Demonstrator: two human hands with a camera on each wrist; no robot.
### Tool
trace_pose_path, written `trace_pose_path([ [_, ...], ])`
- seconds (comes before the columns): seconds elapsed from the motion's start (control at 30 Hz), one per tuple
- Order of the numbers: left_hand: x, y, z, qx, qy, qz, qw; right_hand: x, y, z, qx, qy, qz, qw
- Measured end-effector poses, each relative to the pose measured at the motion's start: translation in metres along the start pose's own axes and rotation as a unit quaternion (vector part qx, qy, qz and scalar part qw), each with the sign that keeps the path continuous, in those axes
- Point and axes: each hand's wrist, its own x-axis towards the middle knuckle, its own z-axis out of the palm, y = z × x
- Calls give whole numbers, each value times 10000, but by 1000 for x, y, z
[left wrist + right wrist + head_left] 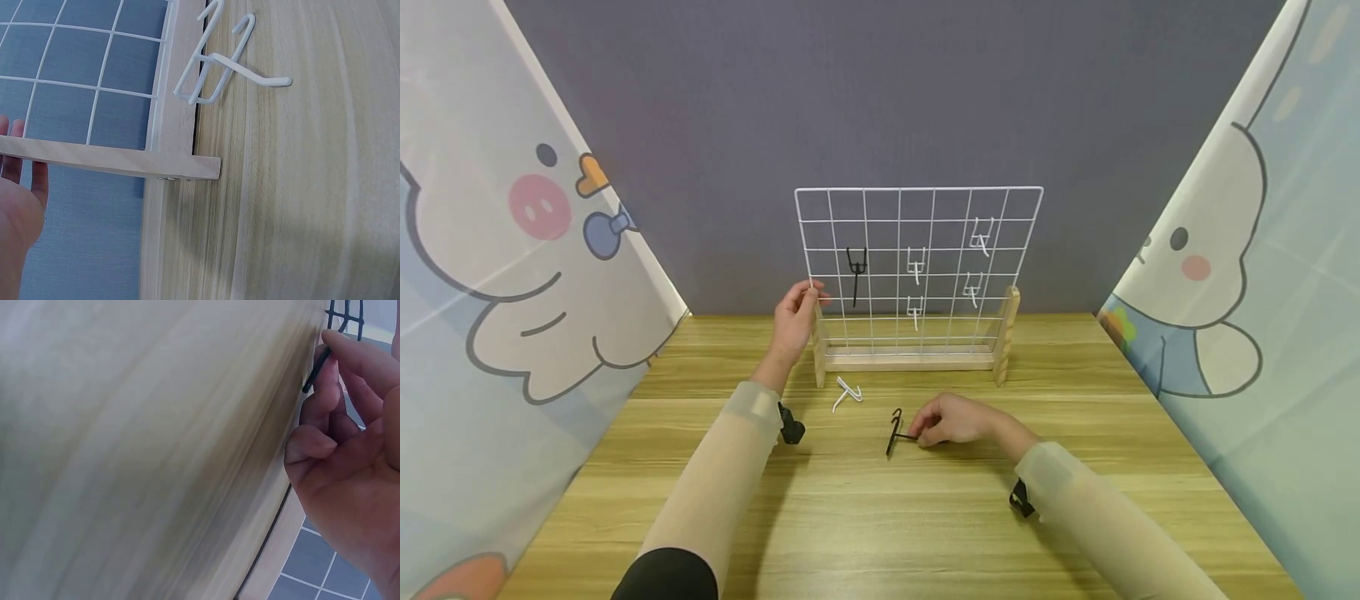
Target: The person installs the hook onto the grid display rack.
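Observation:
A white wire grid panel (917, 188) stands in a wooden stand with two side posts. My left hand (793, 321) grips the top of the left post (819, 354), thumb in front and fingers behind; the left wrist view shows the fingers around this post (119, 160). Over the table in front of the panel, my right hand (958, 419) pinches a black wire hook (893, 435) by its prong between thumb and fingers. The prong's end (314, 378) pokes out past the fingertips in the right wrist view. The hook's double-wire back points left.
A loose white hook (847, 393) lies on the wooden table (880, 525) by the left post. On the panel hang another black hook (857, 271) and several white hooks, one at the upper right (981, 240). Cartoon-printed cloths (1195, 250) flank the table; a grey wall stands behind.

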Motion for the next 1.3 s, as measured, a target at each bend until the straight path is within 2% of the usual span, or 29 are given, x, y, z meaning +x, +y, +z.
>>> trace_pose_path([
  [0.37,1,-1,1,-117,-10,-56,9999,0,1,2,336,144,118,9993],
  [0.53,-1,1,0,10,-31,-89,10000,-2,2,3,532,199,149,9983],
  [0.7,-1,2,0,-11,-24,0,10000,-4,4,3,827,426,168,9955],
  [0.8,-1,2,0,-24,-20,-32,10000,-6,4,3,1227,628,281,9901],
  [0.97,1,2,0,-79,0,-72,9999,-12,-1,1,1938,1049,470,9743],
  [1.3,-1,2,0,30,-44,-148,9999,-23,-10,-5,2227,1902,338,9556],
])
